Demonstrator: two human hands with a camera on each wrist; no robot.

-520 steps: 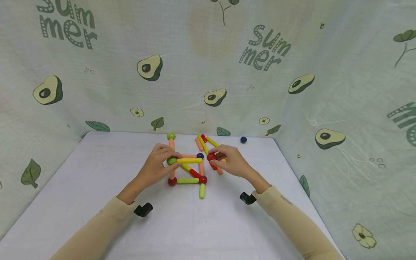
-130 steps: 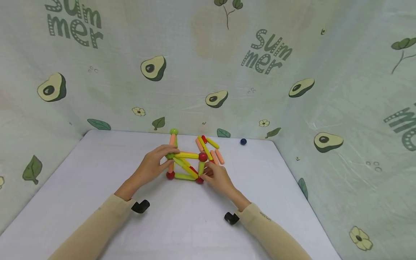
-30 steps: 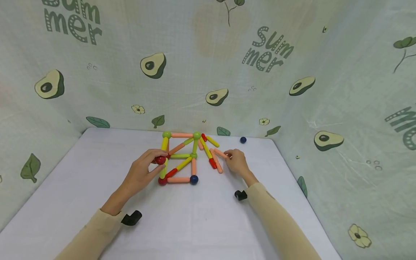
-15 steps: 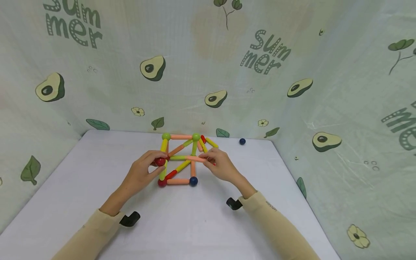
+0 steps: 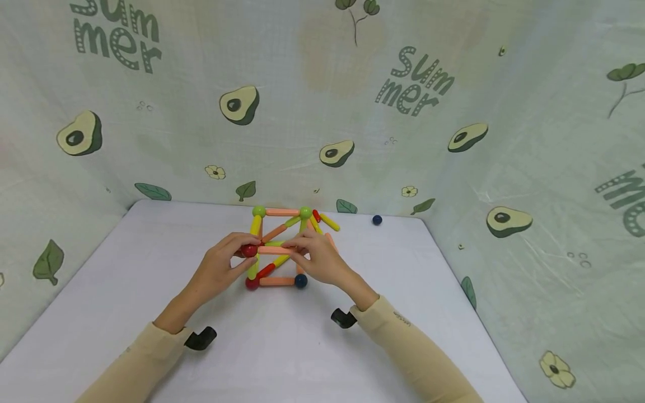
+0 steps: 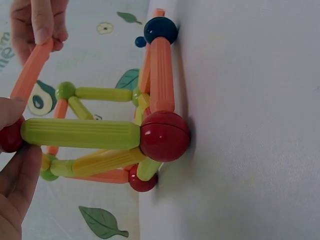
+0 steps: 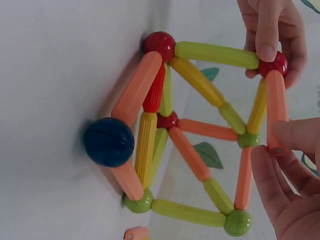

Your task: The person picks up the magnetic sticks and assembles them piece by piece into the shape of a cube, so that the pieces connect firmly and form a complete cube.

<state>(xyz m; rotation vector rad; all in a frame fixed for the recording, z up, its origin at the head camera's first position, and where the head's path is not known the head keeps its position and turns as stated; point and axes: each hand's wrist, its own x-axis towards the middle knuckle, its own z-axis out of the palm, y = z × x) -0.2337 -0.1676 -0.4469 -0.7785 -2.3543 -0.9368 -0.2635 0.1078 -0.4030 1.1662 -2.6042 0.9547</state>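
Note:
In the head view my left hand [image 5: 214,268] pinches a red ball [image 5: 249,250] at the upper front left corner of a frame built from magnetic sticks and balls. A light green stick [image 6: 82,133] runs from that ball down to another red ball [image 6: 165,136] on the table. My right hand [image 5: 321,258] pinches an orange stick [image 7: 276,102] by one end; its other end meets the held red ball in the right wrist view. A dark blue ball [image 7: 109,142] forms the low front right corner. Green balls [image 5: 259,211] top the back of the frame.
Right of the frame, partly hidden behind my right hand, lie loose sticks, among them a yellow stick [image 5: 330,221] and a short red stick [image 5: 316,215]. A lone dark blue ball [image 5: 377,220] sits near the back edge. A printed cloth [image 5: 282,73] hangs behind the white table [image 5: 242,358].
My right hand has brought an orange stick from the loose pile leftward to the red ball. My left hand keeps its place. Since the oldest frames the structure has been turned and built up.

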